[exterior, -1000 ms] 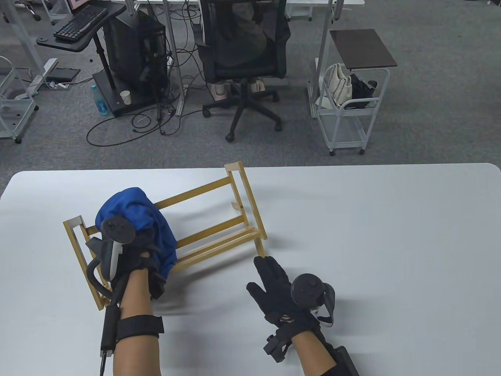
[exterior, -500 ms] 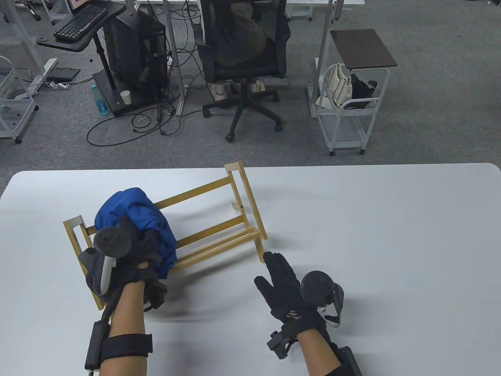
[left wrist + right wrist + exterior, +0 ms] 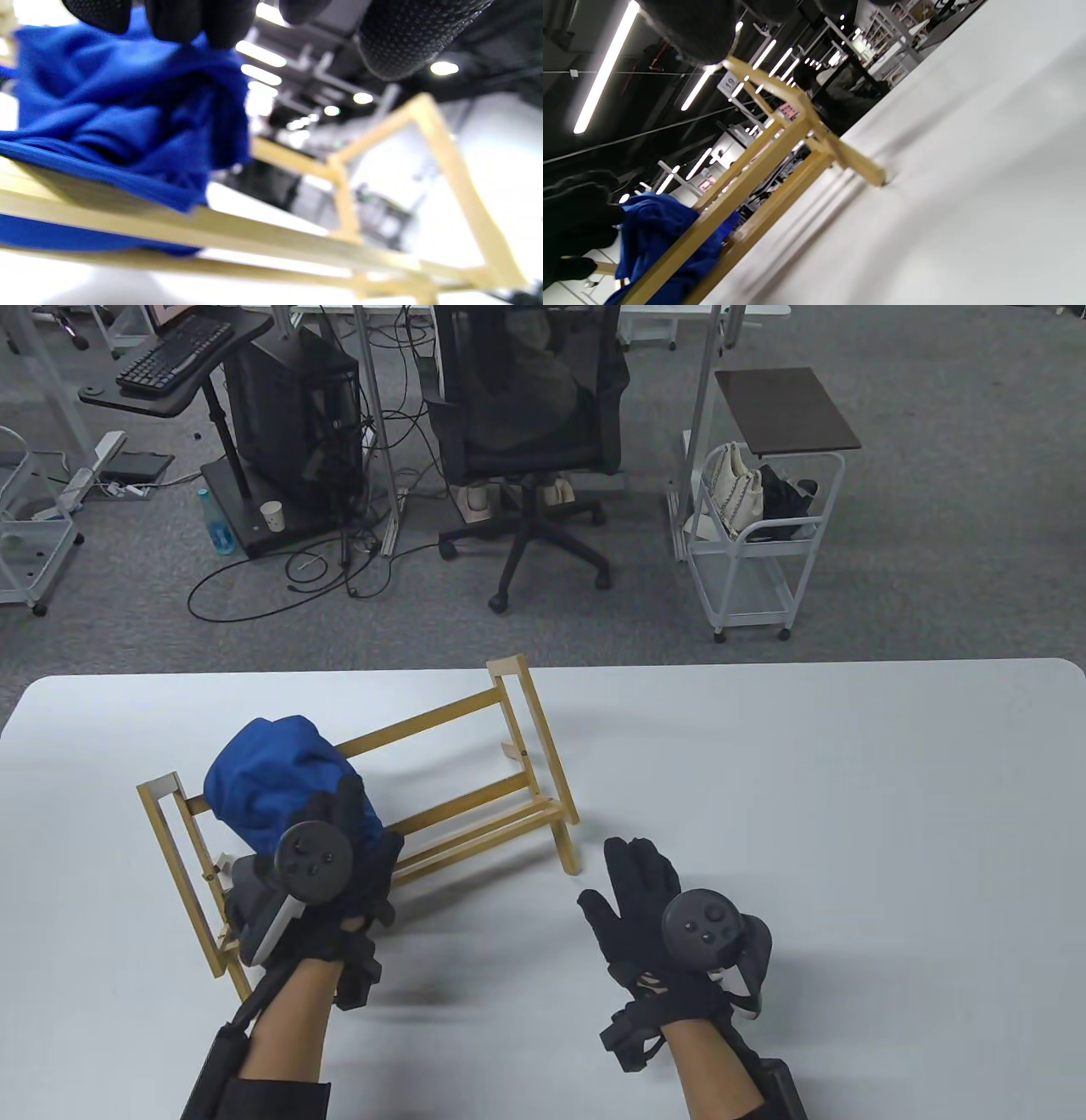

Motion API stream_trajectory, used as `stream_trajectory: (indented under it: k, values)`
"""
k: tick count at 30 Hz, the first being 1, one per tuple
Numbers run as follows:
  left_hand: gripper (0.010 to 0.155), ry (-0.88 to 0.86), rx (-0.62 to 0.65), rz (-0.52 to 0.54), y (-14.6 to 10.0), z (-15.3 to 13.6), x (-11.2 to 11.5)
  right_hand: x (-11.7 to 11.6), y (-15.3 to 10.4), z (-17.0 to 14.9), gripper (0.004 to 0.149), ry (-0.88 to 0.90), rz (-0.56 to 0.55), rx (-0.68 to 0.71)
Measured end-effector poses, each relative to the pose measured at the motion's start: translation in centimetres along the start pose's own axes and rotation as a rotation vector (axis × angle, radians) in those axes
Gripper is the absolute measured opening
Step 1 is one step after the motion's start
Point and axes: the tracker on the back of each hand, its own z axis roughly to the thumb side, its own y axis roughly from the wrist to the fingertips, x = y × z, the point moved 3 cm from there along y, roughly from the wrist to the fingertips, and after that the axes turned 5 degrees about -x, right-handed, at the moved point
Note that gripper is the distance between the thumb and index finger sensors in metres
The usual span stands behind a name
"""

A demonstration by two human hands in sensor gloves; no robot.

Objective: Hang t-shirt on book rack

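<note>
Blue t-shirt point(image 3: 276, 780), yellow wooden book rack point(image 3: 475, 823), white table point(image 3: 848, 814).

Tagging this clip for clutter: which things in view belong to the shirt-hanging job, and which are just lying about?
Part of the job:
- bunched blue cloth t-shirt, draped over the rack's rails
- slatted light wooden book rack
- left hand, at the shirt
- right hand, apart from the rack

Just lying about:
- black mesh office chair
- white wheeled cart
- blue plastic bottle

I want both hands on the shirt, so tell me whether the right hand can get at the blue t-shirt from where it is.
Probably yes. The right hand hovers open, holding nothing, with bare table before it. The blue t-shirt sits at the book rack's far left end under the left hand, so it must cross over the rails.
</note>
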Motion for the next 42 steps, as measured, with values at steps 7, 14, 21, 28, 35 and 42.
stream_trajectory:
  k: [7, 14, 21, 28, 35, 42]
  values:
    - [0.073, 0.065, 0.215, -0.018, -2.1, 4.2, 2.3, 1.5, 0.0, -0.9, 0.065, -0.098, -0.050, -0.023]
    - [0.076, 0.143, 0.320, -0.058, -3.1, 6.0, 5.3, 1.0, 0.0, -1.0, 0.066, -0.222, -0.054, -0.008]
    - [0.079, 0.195, 0.390, -0.139, -3.4, 6.0, 8.1, -1.7, -0.4, -1.5, 0.067, -0.387, 0.015, 0.035]
    - [0.083, 0.233, 0.393, -0.198, -4.0, 5.3, 9.9, -3.5, -1.1, -1.0, 0.070, -0.470, 0.038, 0.097]
    - [0.085, 0.264, 0.369, -0.244, -4.5, 4.3, 10.5, -4.2, -1.6, -1.3, 0.074, -0.516, 0.079, 0.111]
    - [0.086, 0.292, 0.374, -0.254, -4.7, 4.4, 10.7, -4.7, -2.0, -1.5, 0.076, -0.548, 0.094, 0.126]
